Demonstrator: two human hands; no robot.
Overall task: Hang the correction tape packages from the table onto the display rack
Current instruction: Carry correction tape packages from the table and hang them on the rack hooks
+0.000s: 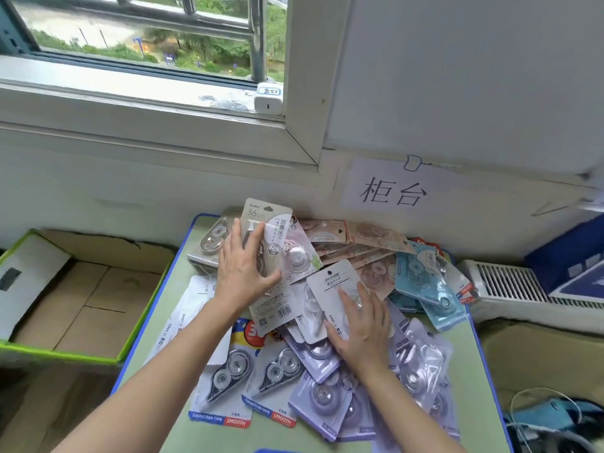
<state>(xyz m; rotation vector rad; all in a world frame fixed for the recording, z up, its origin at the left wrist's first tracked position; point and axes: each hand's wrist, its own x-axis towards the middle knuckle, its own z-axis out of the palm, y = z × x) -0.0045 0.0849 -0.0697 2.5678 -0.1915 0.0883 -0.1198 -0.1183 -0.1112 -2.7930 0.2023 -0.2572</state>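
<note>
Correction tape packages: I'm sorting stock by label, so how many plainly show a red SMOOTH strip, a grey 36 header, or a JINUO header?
SMOOTH strip packages: 2
Grey 36 package: 1
JINUO package: 1
Total: 4

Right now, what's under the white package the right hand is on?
Under the white package pressed by the right hand: clear-blister purple packages overlapping on the green table. Anything directly beneath the card is hidden.
</note>
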